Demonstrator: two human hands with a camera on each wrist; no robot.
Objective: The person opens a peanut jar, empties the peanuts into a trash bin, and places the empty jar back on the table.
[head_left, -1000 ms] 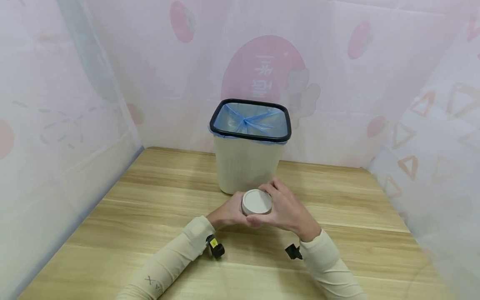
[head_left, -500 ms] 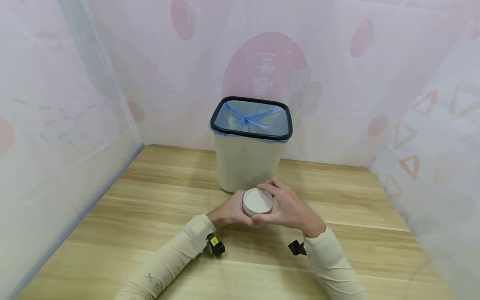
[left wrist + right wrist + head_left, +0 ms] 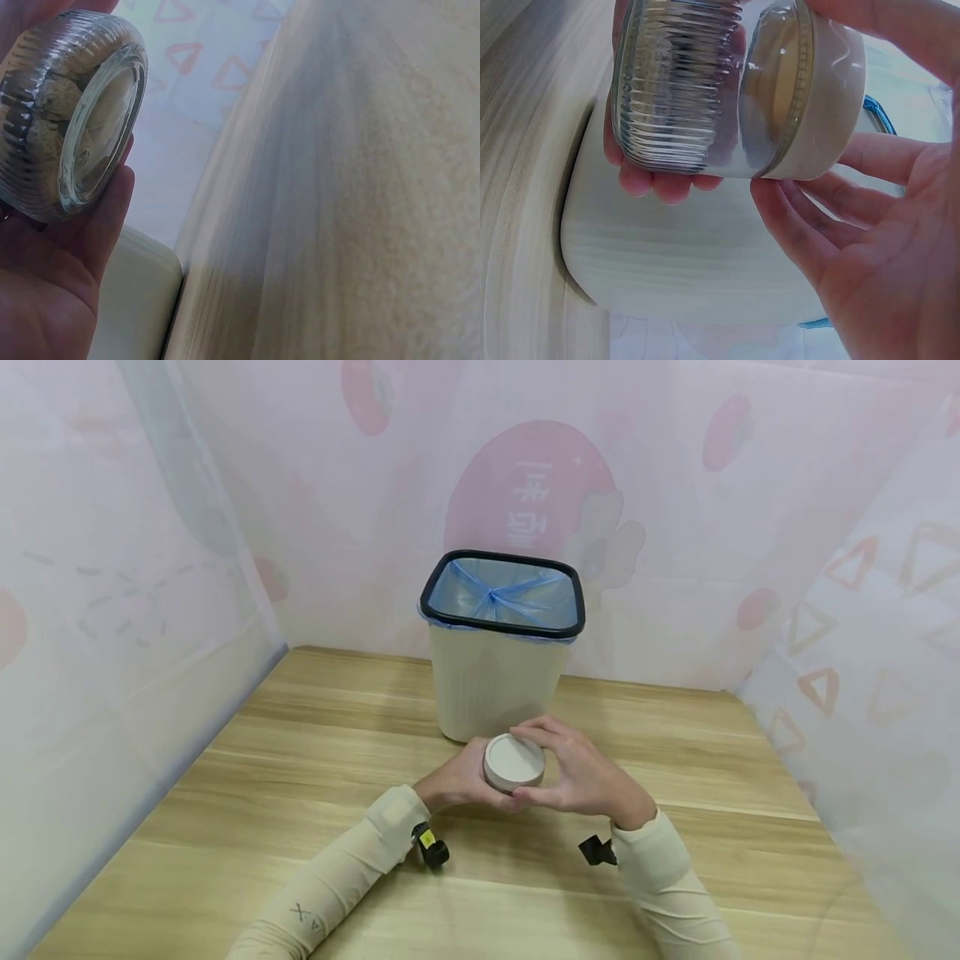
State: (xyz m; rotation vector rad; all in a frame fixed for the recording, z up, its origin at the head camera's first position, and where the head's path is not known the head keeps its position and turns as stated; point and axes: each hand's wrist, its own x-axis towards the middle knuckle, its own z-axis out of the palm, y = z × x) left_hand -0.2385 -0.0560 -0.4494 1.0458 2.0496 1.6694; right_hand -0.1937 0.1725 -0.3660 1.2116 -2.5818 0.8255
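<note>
Just in front of the bin, above the counter, a glass jar is wrapped by the curled left hand, seemingly to be steadied, while its pale lid is pinched by the grip of the right hand. What lies inside is hard to make out. Beyond, the way is barred by the bin and its blue liner; behind the bin, a curtain is hung.

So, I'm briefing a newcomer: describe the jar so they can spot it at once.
On the wooden table stands a bin. Just in front of it, the left hand and right hand hold the jar. Its ribbed clear glass and pale round lid set it apart from the bigger, black-rimmed bin.
</note>
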